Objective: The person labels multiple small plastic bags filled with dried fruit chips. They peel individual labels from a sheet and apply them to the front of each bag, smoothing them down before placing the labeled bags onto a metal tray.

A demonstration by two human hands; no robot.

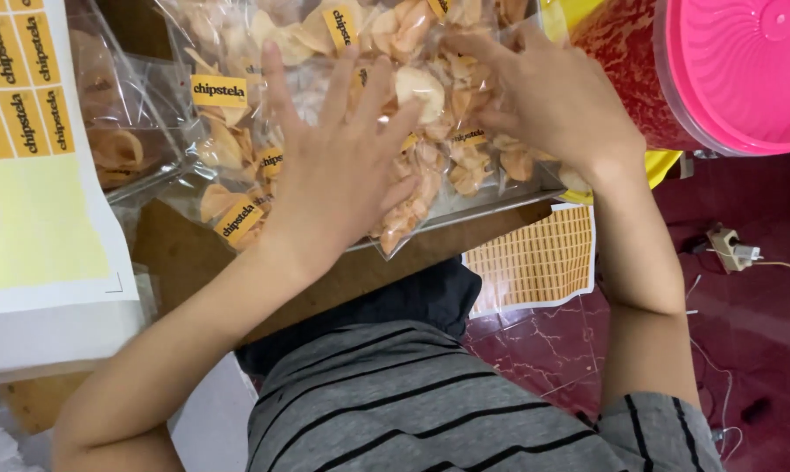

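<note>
The left hand (338, 166) lies flat with fingers spread on a pile of clear plastic bags of chips (412, 131), pressing down on the near-left part of it. The right hand (556, 109) rests on the far-right part, fingers curled loosely onto a bag; whether it pinches the plastic cannot be told. The pile sits directly under both hands, running left to right across a flat brown board (185, 253). The bags are glossy and crinkled, the chips inside pale, curled and thin, each bag carrying a small yellow sticker (220, 91). A sheet of the same stickers (27, 87) lies at the left. A pink-lidded tub (736, 70) stands at the far right.
</note>
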